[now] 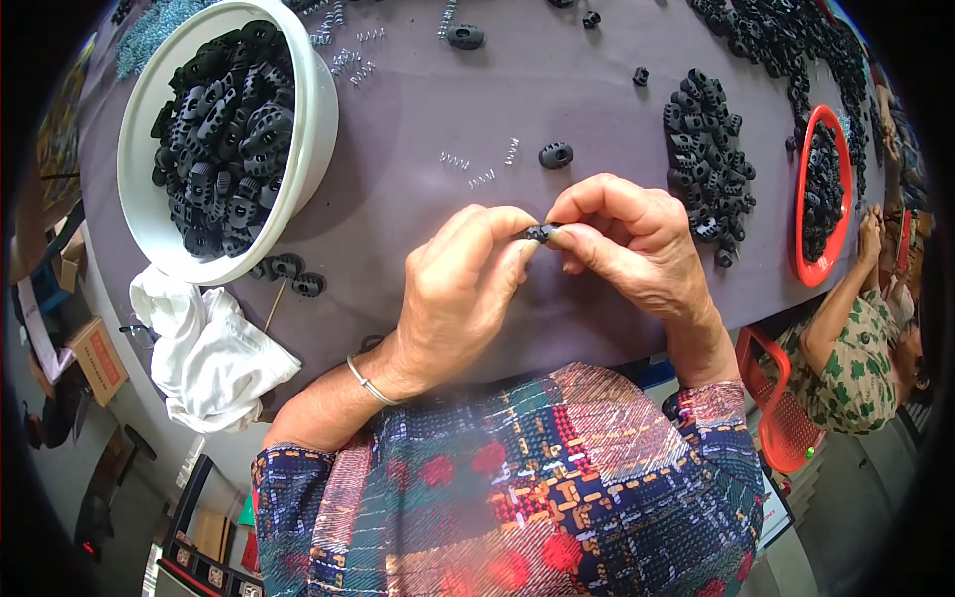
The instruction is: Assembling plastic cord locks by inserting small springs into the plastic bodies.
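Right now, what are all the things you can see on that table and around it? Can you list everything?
Small part: one, black, pinched between both hands' fingertips.
Bowl: one, white, far left of the table, full of black plastic parts.
Pile of parts: many, black, right of the hands.
Tray: one, red, far right, holding black parts.
Loose part: one, black, just beyond the hands.
Springs: several, silver, scattered on the table.
Cloth: one, white, at the table's left edge.
Table: one, grey-purple cover.
Co-worker's arm: one, green patterned sleeve, far right.
Left hand: one, silver bangle at the wrist.
Right hand: one.
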`<action>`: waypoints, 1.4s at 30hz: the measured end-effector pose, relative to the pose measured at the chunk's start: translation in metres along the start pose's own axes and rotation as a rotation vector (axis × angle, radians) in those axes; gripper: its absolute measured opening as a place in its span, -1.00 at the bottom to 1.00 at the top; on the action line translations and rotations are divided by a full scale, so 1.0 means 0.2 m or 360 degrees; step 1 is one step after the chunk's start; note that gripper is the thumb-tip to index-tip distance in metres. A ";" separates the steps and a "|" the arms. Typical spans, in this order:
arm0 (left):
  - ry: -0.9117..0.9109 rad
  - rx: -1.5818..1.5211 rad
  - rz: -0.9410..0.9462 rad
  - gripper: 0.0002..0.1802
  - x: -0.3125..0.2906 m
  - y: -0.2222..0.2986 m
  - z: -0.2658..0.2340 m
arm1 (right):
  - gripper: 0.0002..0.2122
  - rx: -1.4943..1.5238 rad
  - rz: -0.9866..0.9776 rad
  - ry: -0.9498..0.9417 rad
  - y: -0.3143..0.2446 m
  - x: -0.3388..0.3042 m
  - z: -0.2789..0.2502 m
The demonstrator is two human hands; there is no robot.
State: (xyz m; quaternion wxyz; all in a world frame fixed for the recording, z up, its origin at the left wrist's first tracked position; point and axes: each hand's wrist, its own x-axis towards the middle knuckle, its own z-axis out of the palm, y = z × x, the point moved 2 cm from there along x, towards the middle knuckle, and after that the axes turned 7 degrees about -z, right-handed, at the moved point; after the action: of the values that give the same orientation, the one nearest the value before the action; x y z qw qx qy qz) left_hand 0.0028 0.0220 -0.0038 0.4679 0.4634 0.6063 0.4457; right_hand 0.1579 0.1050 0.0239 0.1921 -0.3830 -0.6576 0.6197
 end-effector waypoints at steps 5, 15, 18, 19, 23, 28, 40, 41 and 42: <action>0.0128 0.0185 0.0174 -0.79 0.00 0.01 0.02 | -0.92 -0.0142 -0.0206 0.0061 0.03 0.00 0.01; -0.0028 -0.0017 0.0005 -0.82 0.01 0.00 0.00 | -0.93 -0.0034 -0.0240 -0.0049 0.05 0.01 -0.02; -0.0079 -0.0126 -0.0181 -0.85 0.01 0.00 0.00 | -0.91 -0.0231 -0.0480 0.0019 0.05 0.00 -0.01; -0.0072 -0.0118 -0.0166 -0.85 0.00 0.01 -0.01 | -0.90 -0.0263 -0.0518 0.0006 0.05 -0.01 -0.01; -0.0107 -0.0400 -0.0308 -0.85 0.00 0.00 -0.01 | -0.87 -0.0346 -0.0612 0.0081 0.03 -0.03 0.03; -0.0142 -0.0630 -0.0413 -0.83 0.00 0.01 -0.03 | -0.85 -0.0377 -0.0726 0.0242 0.03 -0.02 0.05; -0.0369 -0.1085 -0.0716 -0.81 0.01 0.01 -0.09 | -0.60 -0.0858 -0.1079 0.0313 -0.03 -0.07 0.13; -0.0383 -0.1093 -0.0763 -0.80 0.01 0.02 -0.10 | -0.60 -0.0857 -0.1079 0.0312 -0.03 -0.08 0.13; -0.0399 -0.1101 -0.0811 -0.79 0.01 0.02 -0.10 | -0.58 -0.0939 -0.1081 0.0325 -0.02 -0.08 0.14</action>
State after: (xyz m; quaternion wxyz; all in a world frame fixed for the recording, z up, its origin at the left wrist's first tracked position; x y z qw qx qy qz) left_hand -0.0159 0.0236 0.0033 0.7601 0.1659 0.4552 0.4331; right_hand 0.1474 0.0744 0.0277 0.3308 -0.2431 -0.8719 0.2670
